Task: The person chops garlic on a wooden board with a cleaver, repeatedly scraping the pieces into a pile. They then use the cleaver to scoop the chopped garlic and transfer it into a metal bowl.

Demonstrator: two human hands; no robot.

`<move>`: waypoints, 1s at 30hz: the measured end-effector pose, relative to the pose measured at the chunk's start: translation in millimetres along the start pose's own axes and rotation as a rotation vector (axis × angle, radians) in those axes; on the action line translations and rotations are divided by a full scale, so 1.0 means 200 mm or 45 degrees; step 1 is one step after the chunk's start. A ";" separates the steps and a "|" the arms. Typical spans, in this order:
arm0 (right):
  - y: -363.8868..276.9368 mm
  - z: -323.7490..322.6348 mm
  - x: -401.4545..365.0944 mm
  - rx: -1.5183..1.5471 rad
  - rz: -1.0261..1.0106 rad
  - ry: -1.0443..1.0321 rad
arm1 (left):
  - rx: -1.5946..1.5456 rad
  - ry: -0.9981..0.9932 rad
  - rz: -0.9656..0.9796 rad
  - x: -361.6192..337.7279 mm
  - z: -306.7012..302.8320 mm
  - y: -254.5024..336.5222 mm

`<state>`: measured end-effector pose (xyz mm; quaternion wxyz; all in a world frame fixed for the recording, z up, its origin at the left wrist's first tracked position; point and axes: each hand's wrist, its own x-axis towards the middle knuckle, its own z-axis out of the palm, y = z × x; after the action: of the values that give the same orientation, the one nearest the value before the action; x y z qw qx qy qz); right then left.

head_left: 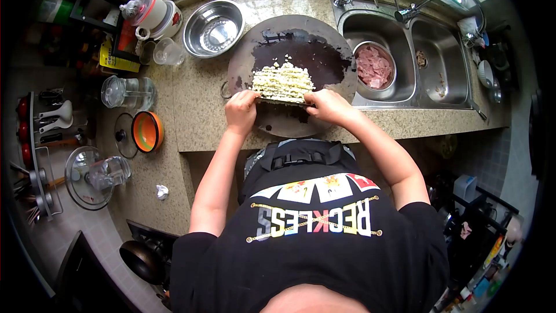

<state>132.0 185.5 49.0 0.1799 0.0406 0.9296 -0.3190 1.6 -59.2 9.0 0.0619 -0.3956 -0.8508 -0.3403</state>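
Note:
A round dark cutting board [289,29] lies on the counter, its surface partly wet. On it is a pile of finely chopped pale yellow-green food [282,81], with a few loose bits beyond it. Along the near edge of the pile runs a knife [284,101], seen almost edge-on. My left hand [242,110] is closed on the knife's left end. At the other end, my right hand [329,107] is closed round what appears to be the handle, mostly hidden by the fingers.
A steel bowl [214,28] stands left of the board. To the right, a bowl of raw meat [373,66] sits in the double sink [440,101]. An orange-lined bowl [147,131], a glass lid [87,197] and jars stand at left.

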 end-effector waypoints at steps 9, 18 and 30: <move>0.08 -0.10 0.04 0.138 0.029 0.142 | 0.020 0.031 0.153 0.23 0.07 0.00; 0.15 -0.14 -0.02 1.006 0.352 -0.127 | -0.032 0.189 -0.017 0.20 0.07 0.01; 0.12 -0.09 -0.07 1.848 0.729 -0.290 | -0.047 -0.301 0.286 -0.03 0.19 0.30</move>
<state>144.6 216.6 52.9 0.2778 0.3529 0.4182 -0.7895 55.3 -10.7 9.4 -0.0082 -0.5264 -0.7963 -0.2980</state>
